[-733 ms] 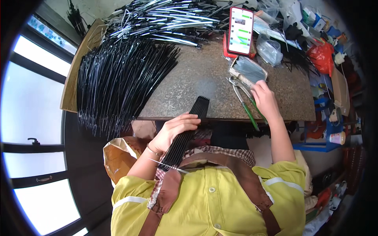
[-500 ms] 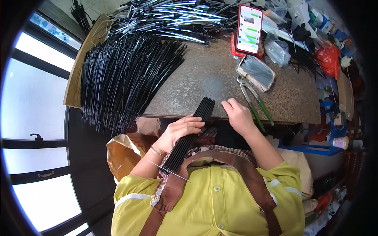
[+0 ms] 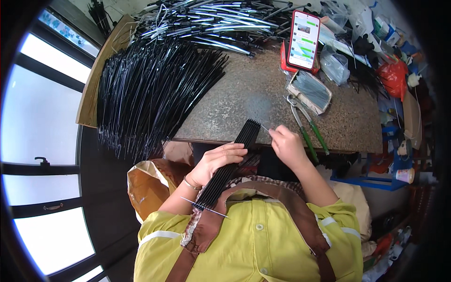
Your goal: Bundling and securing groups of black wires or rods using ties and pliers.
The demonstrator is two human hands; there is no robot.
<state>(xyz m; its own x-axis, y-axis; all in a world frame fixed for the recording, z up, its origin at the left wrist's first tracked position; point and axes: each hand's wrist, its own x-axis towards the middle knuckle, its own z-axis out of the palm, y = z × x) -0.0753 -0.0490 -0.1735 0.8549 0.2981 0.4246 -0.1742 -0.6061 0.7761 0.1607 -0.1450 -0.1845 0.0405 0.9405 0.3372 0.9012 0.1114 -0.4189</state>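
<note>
My left hand (image 3: pixel 221 160) is closed round a flat row of black rods (image 3: pixel 219 184), laid side by side and slanting from my lap up to the bench's near edge. A thin metal wire (image 3: pixel 218 214) crosses the row near its lower end and sticks out on both sides. My right hand (image 3: pixel 288 145) pinches a thin wire (image 3: pixel 265 127) between thumb and fingertips. The wire's tip meets the row's far end at its right edge; whether it has entered a rod is too small to tell.
On the speckled bench (image 3: pixel 216 113) lie a large fan of black strips (image 3: pixel 150 89) at left and shiny rods (image 3: pixel 211 23) behind. To the right are green-handled pincers (image 3: pixel 307 126), an open box of wires (image 3: pixel 290 88) and a phone (image 3: pixel 304 41) on a red box. A paper bag (image 3: pixel 148 185) stands lower left.
My right hand has moved slightly down and right, and a thin wire now shows between its fingers and the rods' far end. My left hand keeps its hold on the row.
</note>
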